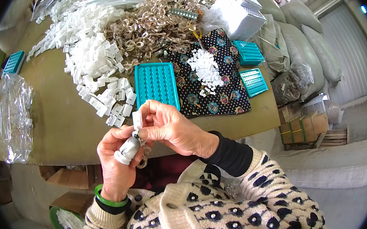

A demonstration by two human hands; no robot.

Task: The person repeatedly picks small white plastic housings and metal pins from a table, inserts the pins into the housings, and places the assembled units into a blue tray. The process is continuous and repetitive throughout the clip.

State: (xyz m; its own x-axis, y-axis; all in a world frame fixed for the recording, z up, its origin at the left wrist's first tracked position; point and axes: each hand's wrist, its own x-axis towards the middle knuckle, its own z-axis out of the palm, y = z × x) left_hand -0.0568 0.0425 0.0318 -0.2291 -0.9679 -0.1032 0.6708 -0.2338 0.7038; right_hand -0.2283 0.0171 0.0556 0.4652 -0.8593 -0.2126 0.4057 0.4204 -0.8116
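Note:
My left hand [114, 159] is closed around a small bulb-shaped part [128, 150], silvery with a white rounded end, held in front of the table edge. A white rectangular plastic piece [137, 120] stands upright just above it, pinched between the thumb and fingers of my right hand [174, 131]. The fingertips of both hands meet where the two parts come together, so the joint is partly hidden. Below my fingers hangs a loop of clear cord [143, 163]. Just beyond my right hand lies a teal ribbed tray [156, 87].
Loose white plastic pieces [93, 63] heap across the left and middle of the table [58, 114]. Behind the tray are tangled clear cords [152, 26]. On a patterned cloth [231, 98] sit small white parts [205, 69]. Stacked white trays [240, 12] and sacks [297, 49] stand right.

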